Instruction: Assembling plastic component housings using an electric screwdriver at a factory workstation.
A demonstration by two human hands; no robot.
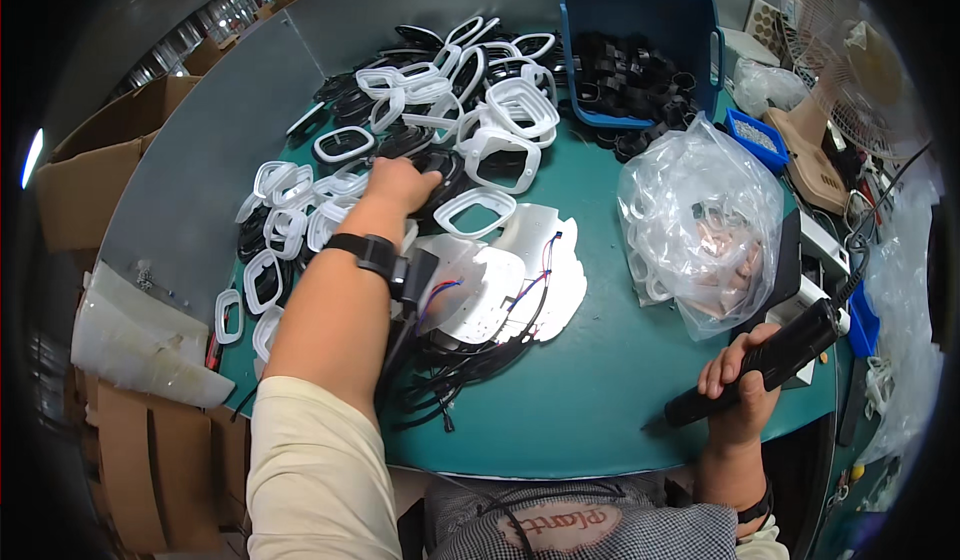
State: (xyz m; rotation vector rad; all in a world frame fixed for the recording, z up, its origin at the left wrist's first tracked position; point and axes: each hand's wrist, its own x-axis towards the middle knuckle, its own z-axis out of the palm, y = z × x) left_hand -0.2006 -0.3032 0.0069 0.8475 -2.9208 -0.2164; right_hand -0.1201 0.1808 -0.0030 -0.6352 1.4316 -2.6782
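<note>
My left hand (400, 185) reaches into a pile of black rounded parts (440, 178) and white frames. Its thumb stands apart over a black part; the other fingertips are hidden, so I cannot tell whether it grips one. White rounded-square frames (521, 106) lie heaped around it. My right hand (741, 380) is closed around a black electric screwdriver (770, 365), its tip pointing left just over the green table. Between my arms lie pale, shiny panels (480, 285) with red and blue wires. A bundle of black cables (465, 370) rests beside my left forearm.
A blue bin (645, 35) tipped toward me holds black parts at the back. To its right are a small blue tray (755, 141) and a fan (850, 50). A clear plastic bag (700, 225) with pale parts sits on the green table (570, 410). Grey partitions (215, 185) border the left.
</note>
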